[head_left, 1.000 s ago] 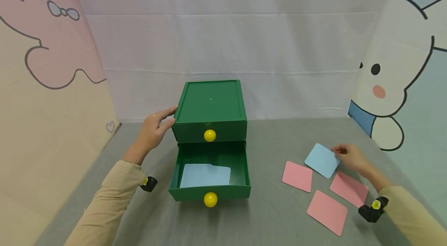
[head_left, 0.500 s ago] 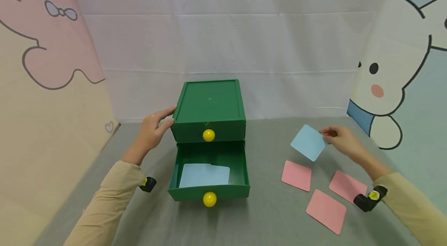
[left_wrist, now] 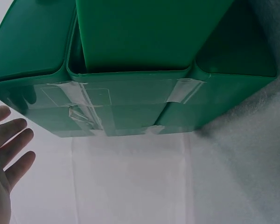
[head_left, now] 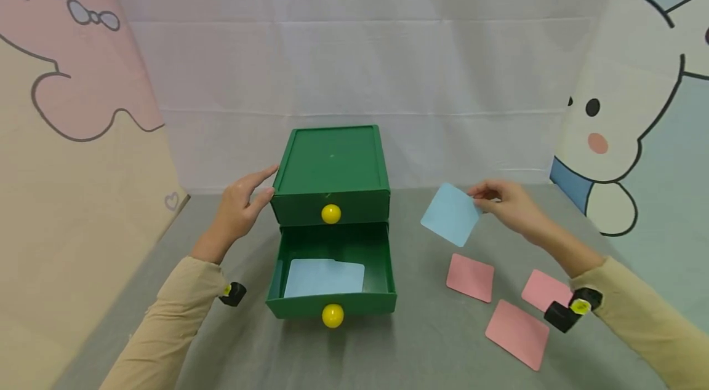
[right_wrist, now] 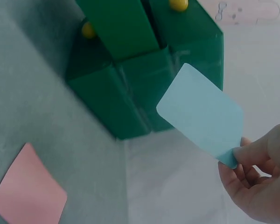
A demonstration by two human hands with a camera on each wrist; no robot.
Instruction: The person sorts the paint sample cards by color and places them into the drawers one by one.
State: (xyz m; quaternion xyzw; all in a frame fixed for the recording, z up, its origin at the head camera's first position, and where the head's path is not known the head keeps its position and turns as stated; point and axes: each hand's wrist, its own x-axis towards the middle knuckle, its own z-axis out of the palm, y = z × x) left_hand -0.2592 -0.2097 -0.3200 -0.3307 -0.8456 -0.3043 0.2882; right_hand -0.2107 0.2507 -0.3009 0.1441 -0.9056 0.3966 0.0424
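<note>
My right hand pinches a light blue card by one corner, above the table and right of a green drawer box. In the right wrist view, thumb and fingers grip that same card. My left hand rests at the box's upper left side with its fingers extended; in the left wrist view the fingers look straight and spread. The box's lower drawer is pulled out and holds light blue cards lying flat. The upper drawer is closed.
Several pink cards lie on the grey table at the right: one near the box, one in front, and one partly hidden by the right wrist camera. Yellow knobs stick out from the drawers. A white curtain hangs behind.
My right hand has lifted the blue card off the table and carried it left toward the green box. The left hand stays at the box's side.
</note>
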